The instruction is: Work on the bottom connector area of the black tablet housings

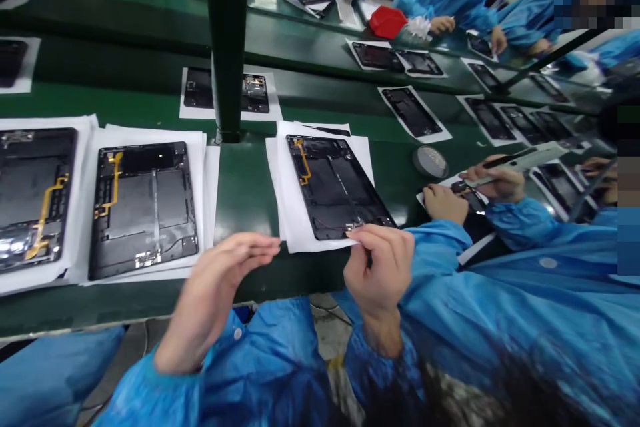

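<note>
In front of me a black tablet housing (337,187) with an orange flex cable lies on white sheets (300,237). My right hand (383,267) is closed in a pinch at its lower edge, beside a small metallic part. Whatever the fingertips hold is hidden. My left hand (220,290) hovers near the sheets' lower left corner, fingers stretched out and holding nothing. To its left, another open tablet housing (145,210) rests on stacked paper, with an orange cable and a thin strip down its middle.
A green post (227,40) rises from the green bench (243,173). At far left lies another housing (35,193). On the right, a co-worker's hands (500,180) hold a pale tool (525,159) near a round tin (430,162). Across the bench, people in blue handle tablets near a red container (387,22).
</note>
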The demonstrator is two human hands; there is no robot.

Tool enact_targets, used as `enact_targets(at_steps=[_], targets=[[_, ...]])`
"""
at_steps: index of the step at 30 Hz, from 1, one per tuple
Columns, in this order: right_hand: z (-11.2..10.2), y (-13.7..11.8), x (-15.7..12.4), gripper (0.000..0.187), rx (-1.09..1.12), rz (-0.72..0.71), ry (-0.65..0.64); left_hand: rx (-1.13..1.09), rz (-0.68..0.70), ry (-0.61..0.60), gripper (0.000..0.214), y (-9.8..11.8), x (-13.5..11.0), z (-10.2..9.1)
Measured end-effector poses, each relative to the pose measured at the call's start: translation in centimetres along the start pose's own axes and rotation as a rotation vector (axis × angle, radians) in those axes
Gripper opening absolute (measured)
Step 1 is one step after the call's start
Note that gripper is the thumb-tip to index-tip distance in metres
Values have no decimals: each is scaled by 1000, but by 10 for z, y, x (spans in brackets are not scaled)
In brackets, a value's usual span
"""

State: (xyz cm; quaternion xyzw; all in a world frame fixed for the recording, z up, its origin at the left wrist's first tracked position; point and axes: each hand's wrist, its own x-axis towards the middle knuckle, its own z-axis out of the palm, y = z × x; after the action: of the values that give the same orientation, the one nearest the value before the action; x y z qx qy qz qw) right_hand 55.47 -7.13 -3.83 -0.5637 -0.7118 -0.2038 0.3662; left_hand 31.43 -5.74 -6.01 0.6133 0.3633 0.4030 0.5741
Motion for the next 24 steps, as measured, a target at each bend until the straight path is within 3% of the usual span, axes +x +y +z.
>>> enact_targets(at_steps=[1,4,11,16,20,24], targets=[[0,0,0,18,-4,5,4,-326,-205,47,23,-4,5,5],[-1,-1,3,18,-13,10,12,-548,-354,51,22,-14,21,23],[-2,0,19,22,20,-3,25,-819,-461,-57,45,4,59,38],[4,-9,11,22,66,9,84,-790,-411,35,53,25,79,41],[5,-36,-14,28,60,68,111,-660,-352,140,43,29,57,34],[9,-71,-49,34,148,95,-30,-527,-340,290,28,6,7,13]])
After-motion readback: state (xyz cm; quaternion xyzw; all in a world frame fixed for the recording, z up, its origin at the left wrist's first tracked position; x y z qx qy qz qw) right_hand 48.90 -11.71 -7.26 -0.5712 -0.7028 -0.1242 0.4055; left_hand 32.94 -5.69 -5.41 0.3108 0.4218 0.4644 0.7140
